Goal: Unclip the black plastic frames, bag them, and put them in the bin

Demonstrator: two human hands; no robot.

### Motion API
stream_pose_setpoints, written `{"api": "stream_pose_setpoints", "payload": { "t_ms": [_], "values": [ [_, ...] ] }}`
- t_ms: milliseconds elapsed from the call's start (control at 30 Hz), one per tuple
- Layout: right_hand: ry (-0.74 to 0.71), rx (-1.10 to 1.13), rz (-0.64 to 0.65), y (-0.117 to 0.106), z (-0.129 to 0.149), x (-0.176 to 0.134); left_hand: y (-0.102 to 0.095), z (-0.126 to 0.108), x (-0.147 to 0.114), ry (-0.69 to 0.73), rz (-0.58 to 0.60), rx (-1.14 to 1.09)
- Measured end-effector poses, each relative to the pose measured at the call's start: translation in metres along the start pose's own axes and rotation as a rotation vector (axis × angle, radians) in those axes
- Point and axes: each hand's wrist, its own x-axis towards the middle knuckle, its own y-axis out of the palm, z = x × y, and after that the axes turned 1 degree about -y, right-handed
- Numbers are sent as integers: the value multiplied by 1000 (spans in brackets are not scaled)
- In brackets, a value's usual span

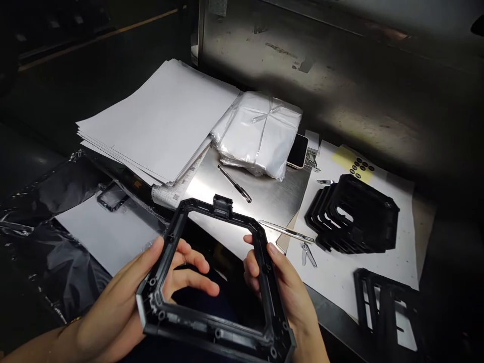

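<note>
Both my hands hold up a black plastic frame (215, 322), tilted toward me in the lower middle of the view. It has a large open middle, screw bosses along its rim and a small tab at the top edge. My left hand (121, 297) grips its left side, thumb on the rim and fingers reaching behind the opening. On the right side my right hand (291, 287) holds the frame with the thumb on its edge and fingers curled behind. Beyond it on the metal table (212, 186) lies a pen (234, 183).
Behind are a stack of white paper (162, 116), a wrapped white bundle (260, 131) and a phone (298, 151). At right, stacked black frames (363, 217) stand on paper near a small folding tool (308, 254); more frames (389, 307) lie nearer. Dark plastic film (68, 262) spreads at left.
</note>
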Motion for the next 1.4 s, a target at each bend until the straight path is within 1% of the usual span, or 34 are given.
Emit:
{"api": "stream_pose_setpoints", "payload": {
  "t_ms": [200, 300, 333, 367, 400, 433, 467, 500, 567, 600, 633, 667, 700, 733, 767, 800, 833, 867, 933, 967, 1033, 1100, 1167, 1200, 1267, 1300, 1333, 1367, 1400],
  "values": [
    [-2, 42, -2, -5, 4, -3, 6, 0, 7, 27, 25, -12],
    [-37, 60, -23, -5, 5, -4, 2, 1, 9, 61, 53, -11],
    [-65, 68, -42, -4, 4, -4, -2, 2, 10, 92, 86, -7],
    [-97, 73, -58, -3, 2, -4, -6, 4, 12, 115, 148, 9],
    [-128, 73, -69, -1, -1, -4, -11, 8, 15, 125, 210, 38],
    [-153, 67, -68, 1, -5, -3, -16, 11, 18, 121, 245, 81],
    [-170, 57, -59, 2, -9, -3, -20, 15, 21, 95, 239, 138],
    [-176, 44, -49, 2, -13, -1, -22, 19, 23, 69, 195, 201],
    [-158, -26, -13, -2, -19, 3, -23, 26, 27, 44, 52, 315],
    [-148, -105, 16, -8, -19, 5, -22, 29, 28, 55, -9, 356],
    [-164, -232, 27, -17, -18, 8, -20, 31, 28, 68, -35, 381],
    [-223, -427, -12, -29, -16, 11, -18, 32, 28, 81, -49, 390],
    [-318, -664, -107, -44, -13, 14, -17, 32, 27, 88, -61, 387],
    [-433, -902, -251, -61, -9, 17, -15, 32, 26, 93, -68, 375],
    [-555, -1123, -442, -80, -5, 20, -15, 31, 25, 96, -68, 355],
    [-633, -1254, -613, -99, -2, 22, -14, 30, 24, 99, -63, 336],
    [-668, -1323, -740, -117, 0, 23, -13, 29, 23, 99, -46, 325],
    [-675, -1361, -832, -134, 0, 24, -12, 27, 21, 96, -20, 327],
    [-656, -1386, -927, -160, -4, 24, -10, 24, 19, 98, 49, 369],
    [-646, -1398, -951, -169, -8, 24, -8, 23, 17, 105, 80, 405],
    [-636, -1402, -967, -182, -16, 22, -4, 22, 15, 137, 108, 478],
    [-632, -1383, -979, -188, -22, 20, -1, 22, 13, 182, 100, 522],
    [-620, -1361, -995, -187, -23, 17, 1, 23, 11, 207, 94, 539],
    [-603, -1297, -1004, -183, -21, 15, 1, 24, 11, 213, 93, 540],
    [-549, -1048, -972, -166, -11, 9, 1, 25, 9, 202, 98, 531],
    [-513, -886, -913, -152, -4, 6, 1, 25, 8, 193, 101, 520],
    [-469, -700, -820, -136, 4, 1, 1, 26, 8, 186, 106, 507],
    [-427, -582, -707, -118, 11, -5, 1, 26, 8, 183, 113, 498],
    [-376, -425, -557, -100, 18, -11, 0, 27, 8, 186, 121, 495]
  ]
}}
